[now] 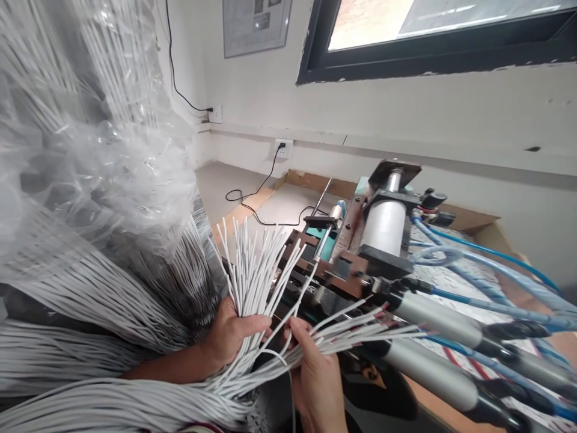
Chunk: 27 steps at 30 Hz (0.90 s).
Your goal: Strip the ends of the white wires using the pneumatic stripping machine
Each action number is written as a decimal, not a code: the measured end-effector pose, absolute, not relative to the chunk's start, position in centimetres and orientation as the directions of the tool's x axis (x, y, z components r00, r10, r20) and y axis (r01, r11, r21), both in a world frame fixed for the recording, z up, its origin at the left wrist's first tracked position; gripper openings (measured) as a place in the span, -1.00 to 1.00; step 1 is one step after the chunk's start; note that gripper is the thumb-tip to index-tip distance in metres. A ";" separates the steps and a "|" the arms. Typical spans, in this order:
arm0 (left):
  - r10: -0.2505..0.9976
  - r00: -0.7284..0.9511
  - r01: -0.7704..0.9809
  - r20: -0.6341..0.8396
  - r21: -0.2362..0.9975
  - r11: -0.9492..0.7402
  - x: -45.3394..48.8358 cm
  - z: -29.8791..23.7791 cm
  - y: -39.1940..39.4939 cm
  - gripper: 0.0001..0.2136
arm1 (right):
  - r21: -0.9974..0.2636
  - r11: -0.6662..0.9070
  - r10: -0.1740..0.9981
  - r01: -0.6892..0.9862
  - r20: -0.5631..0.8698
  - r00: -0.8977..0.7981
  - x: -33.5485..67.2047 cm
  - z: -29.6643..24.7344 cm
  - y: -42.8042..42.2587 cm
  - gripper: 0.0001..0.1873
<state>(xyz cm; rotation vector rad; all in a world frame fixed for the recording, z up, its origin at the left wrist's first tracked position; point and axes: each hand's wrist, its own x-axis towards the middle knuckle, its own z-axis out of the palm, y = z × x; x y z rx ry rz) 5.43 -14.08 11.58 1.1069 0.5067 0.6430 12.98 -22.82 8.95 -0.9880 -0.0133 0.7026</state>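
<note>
My left hand point(232, 334) is closed around a thick bundle of white cables point(255, 270), their cut ends fanned upward. Close by on the right, my right hand point(315, 367) is closed too. Thumb and index finger pinch a single white cable point(307, 282), which slants up toward the jaws of a pneumatic machine point(383, 228). Whether its tip is inside the jaws I cannot tell. A second group of cables point(356, 331) lies across the right hand, pointing right, and some of its ends show reddish inner wires.
Heaps of white cables point(81, 294) fill the left side, partly under clear plastic wrap point(135, 174). Grey cylinders point(433, 373) and blue air hoses point(491, 294) occupy the right. Behind, a black cord point(265, 180) runs to a wall socket point(283, 148).
</note>
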 end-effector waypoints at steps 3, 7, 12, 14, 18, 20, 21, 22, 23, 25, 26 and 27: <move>0.678 0.733 -0.216 -0.055 0.927 0.307 5.4 11.7 -14.2 -0.93 | -0.687 0.347 0.598 -0.638 -0.361 0.715 13.2 9.9 -22.4 -0.69; 0.730 0.679 -0.198 -0.077 0.938 0.284 5.4 11.5 -14.0 -0.94 | -0.652 0.260 0.676 -0.712 -0.404 0.617 13.3 10.3 -22.7 -0.64; 0.798 0.594 -0.219 -0.100 0.935 0.280 5.3 11.5 -14.0 -0.91 | -0.754 0.203 0.720 -0.625 -0.317 0.617 12.2 10.1 -23.8 -0.66; 0.811 0.573 -0.224 -0.121 0.929 0.296 5.3 11.6 -14.0 -0.88 | -0.803 0.161 0.734 -0.574 -0.292 0.613 11.4 10.2 -24.2 -0.66; 0.838 0.532 -0.196 -0.120 0.946 0.260 5.5 12.0 -13.5 -0.86 | -0.864 0.162 0.741 -0.478 -0.213 0.636 10.4 10.1 -24.6 -0.68; 0.847 0.523 -0.200 -0.090 0.954 0.224 5.7 12.3 -13.3 -0.87 | -0.844 0.193 0.734 -0.501 -0.215 0.645 10.2 9.9 -24.7 -0.68; 0.852 0.519 -0.211 -0.073 0.955 0.211 5.8 12.5 -13.2 -0.87 | -0.826 0.213 0.729 -0.521 -0.221 0.648 10.2 9.8 -24.7 -0.67; 0.856 0.513 -0.222 -0.062 0.954 0.202 5.9 12.8 -13.1 -0.87 | -0.810 0.239 0.726 -0.536 -0.218 0.652 10.2 9.8 -24.7 -0.67; 0.859 0.508 -0.229 -0.055 0.953 0.197 6.0 13.0 -13.1 -0.86 | -0.796 0.266 0.725 -0.543 -0.206 0.657 10.2 9.8 -24.7 -0.68; 0.864 0.501 -0.231 -0.047 0.955 0.186 6.3 13.4 -13.1 -0.87 | -0.777 0.319 0.724 -0.543 -0.170 0.669 10.2 10.0 -24.8 -0.69; 0.865 0.499 -0.227 -0.043 0.957 0.179 6.4 13.5 -13.1 -0.88 | -0.770 0.336 0.724 -0.542 -0.157 0.672 10.2 10.2 -24.8 -0.70; 0.867 0.496 -0.225 -0.038 0.959 0.170 6.4 13.6 -13.2 -0.89 | -0.762 0.345 0.726 -0.547 -0.153 0.670 10.2 10.3 -24.9 -0.71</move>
